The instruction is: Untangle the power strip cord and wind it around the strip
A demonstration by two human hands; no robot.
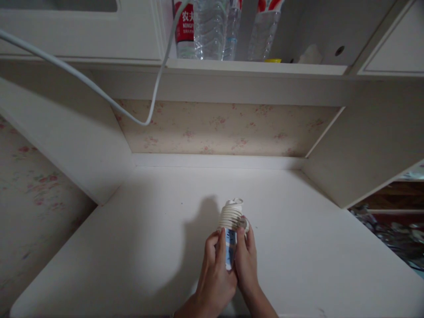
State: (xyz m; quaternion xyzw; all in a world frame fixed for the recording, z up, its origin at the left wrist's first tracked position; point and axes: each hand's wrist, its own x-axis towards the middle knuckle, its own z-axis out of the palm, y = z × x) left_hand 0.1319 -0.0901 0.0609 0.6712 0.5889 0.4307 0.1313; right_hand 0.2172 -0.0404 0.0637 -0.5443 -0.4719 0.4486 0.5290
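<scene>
Over the white desk, both hands hold a narrow white block with a blue printed label (pixel 230 247). A white cord (pixel 231 215) is wound round its far end in several tight turns, with one loose loop at the tip. My left hand (pixel 213 274) grips the block from the left, its fingers closed along the side. On the right, my right hand (pixel 247 260) is closed with the thumb at the block's edge. Its fingertips touch a small white piece that looks like the cord's plug (pixel 244 224). The block's underside is hidden by the hands.
White side panels (pixel 109 145) (pixel 361 137) flank the white desk (pixel 142 247). Above its back runs a shelf (pixel 258 68) with several plastic bottles (pixel 212 31). A thick white cable (pixel 82 77) hangs across the upper left. Dark clutter (pixel 394 229) lies beyond the right edge.
</scene>
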